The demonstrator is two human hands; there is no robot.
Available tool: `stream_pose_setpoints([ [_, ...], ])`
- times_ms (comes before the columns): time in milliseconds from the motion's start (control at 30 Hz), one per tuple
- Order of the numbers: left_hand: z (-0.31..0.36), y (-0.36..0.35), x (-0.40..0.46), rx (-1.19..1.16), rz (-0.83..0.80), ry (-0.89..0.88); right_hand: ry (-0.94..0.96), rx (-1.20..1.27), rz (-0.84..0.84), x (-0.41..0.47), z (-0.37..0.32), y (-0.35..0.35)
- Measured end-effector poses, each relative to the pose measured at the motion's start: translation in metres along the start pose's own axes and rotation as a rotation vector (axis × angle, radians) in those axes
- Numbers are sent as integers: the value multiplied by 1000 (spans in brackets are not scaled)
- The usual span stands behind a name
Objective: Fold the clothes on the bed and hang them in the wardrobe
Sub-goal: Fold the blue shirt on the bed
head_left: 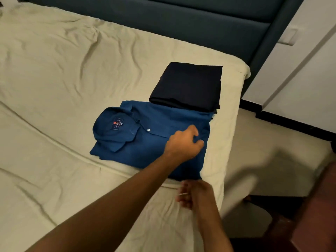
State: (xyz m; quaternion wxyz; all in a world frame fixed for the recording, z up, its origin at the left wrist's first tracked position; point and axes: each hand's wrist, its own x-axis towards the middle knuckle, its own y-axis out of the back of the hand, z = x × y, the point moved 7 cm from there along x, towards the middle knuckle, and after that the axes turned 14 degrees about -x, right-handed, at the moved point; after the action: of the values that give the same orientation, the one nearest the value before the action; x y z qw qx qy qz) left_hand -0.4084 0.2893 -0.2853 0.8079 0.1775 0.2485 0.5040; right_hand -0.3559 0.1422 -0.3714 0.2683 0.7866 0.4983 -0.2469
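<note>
Near the right edge of the cream-sheeted bed (pixel 54 79), a folded blue button-up shirt (pixel 145 142) lies flat with its collar and label facing up, and a folded dark navy garment (pixel 187 84) sits just past it, overlapping its far edge. The left hand (pixel 183 142) rests on top of the shirt's right half with fingers curled onto the fabric, though whether it's actually pinching it is hard to tell. The right hand (pixel 196 193) is just off the shirt's near corner, fingers loosely curled, holding nothing.
</note>
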Motion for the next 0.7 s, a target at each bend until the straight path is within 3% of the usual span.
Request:
stream_pose_setpoints([
  [67, -25, 41, -24, -134, 314, -20, 187, -206, 284, 2, -31, 36],
  [133, -61, 90, -59, -234, 714, 1, 334, -243, 501, 4, -66, 60],
  [200, -111, 125, -92, -320, 1047, 233, 379, -269, 490, 20, -96, 58],
  [233, -133, 133, -104, -366, 1122, 426, 353, -343, 411, 31, -105, 50],
  [300, -157, 137, -109, -420, 1091, 685, 286, -395, 205, 54, -110, 33],
  [333, -160, 137, -103, -451, 1037, 704, 256, -384, 139, 59, -112, 27],
  [433, -162, 139, -78, -573, 919, 651, 254, -365, 94, 66, -111, 21],
  [500, -161, 147, -75, -629, 960, 620, 267, -293, 73, 65, -106, 24],
  [600, -146, 163, -84, -656, 1012, 434, 259, -190, 50, 59, -91, 29],
  [700, -151, 159, -98, -583, 957, 389, 151, -145, 106, 55, -67, 42],
])
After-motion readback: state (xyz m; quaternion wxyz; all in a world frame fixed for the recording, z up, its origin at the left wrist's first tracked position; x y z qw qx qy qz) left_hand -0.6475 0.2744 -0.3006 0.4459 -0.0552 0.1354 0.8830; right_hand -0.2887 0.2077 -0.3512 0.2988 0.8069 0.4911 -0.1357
